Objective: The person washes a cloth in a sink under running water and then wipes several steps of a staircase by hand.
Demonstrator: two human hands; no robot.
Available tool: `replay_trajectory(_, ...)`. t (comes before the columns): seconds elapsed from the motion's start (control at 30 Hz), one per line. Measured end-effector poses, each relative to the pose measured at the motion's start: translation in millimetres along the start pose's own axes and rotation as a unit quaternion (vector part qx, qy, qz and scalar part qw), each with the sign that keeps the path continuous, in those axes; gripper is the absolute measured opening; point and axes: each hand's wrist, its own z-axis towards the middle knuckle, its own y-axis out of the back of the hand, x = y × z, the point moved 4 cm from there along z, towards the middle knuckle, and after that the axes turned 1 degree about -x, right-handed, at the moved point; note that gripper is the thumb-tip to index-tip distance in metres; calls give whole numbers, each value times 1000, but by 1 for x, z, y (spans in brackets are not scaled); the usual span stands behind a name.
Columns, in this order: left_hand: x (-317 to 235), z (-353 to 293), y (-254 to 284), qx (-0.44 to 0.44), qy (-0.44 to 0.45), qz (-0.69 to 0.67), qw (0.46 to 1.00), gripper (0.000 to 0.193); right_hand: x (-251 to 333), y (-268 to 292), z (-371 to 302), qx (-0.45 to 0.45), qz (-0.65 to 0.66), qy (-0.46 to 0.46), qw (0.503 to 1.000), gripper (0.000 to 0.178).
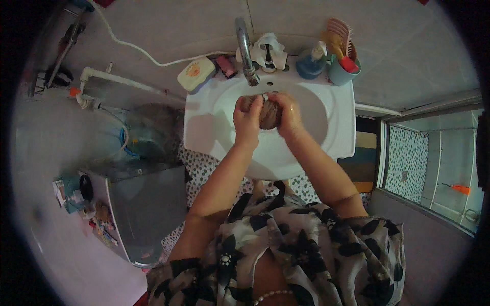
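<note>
Standing at a white washbasin (195, 126), I grip a bunched brown cloth (271, 117) between my left hand (246, 117) and right hand (287, 114), above the bowl and just in front of the metal tap (242, 38). The fingers of both hands are curled closed around the cloth; several fingertips are hidden in its folds or behind it, and a small pale patch between my thumbs is hard to make out. On the basin's back left corner, a pale-lidded box (197, 73) carries an orange printed mark, too small to read. Beside it lies a dark pink object (226, 67), too dim to show any lettering. Near the tap, a white item (276, 53) with a dark shape on it cannot be identified. At back right, a pump bottle (309, 66) of blue liquid stands beside a pale green cup (343, 77) holding a pink comb (340, 31), its lower end hidden. My leaf-patterned garment (311, 255) and beaded necklace (274, 292) are cut off by the lower edge.
</note>
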Motion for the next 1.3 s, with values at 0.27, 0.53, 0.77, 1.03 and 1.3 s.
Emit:
replay_trajectory(0.27, -52, -16, -25, 109, 204, -417, 879, 27, 46, -31, -28, 131, 87, 68, 985, 17)
replay_trajectory(0.53, -74, -32, -23, -9, 133, -335, 933, 21, 52, -29, -45, 86, 182, -39, 979, 29)
replay_trajectory(0.77, -104, -34, -32, 57, -56, -221, 972, 22, 72, -41, -50, 159, 172, -91, 968, 33)
replay_trajectory(1.03, -176, -47, -55, 220, -561, 155, 783, 14, 93, -48, -52, 300, 198, -142, 922, 37)
replay_trajectory(1.3, -210, -57, -65, 254, -570, 127, 771, 22, 129, -74, -56, 392, 205, -70, 894, 39)
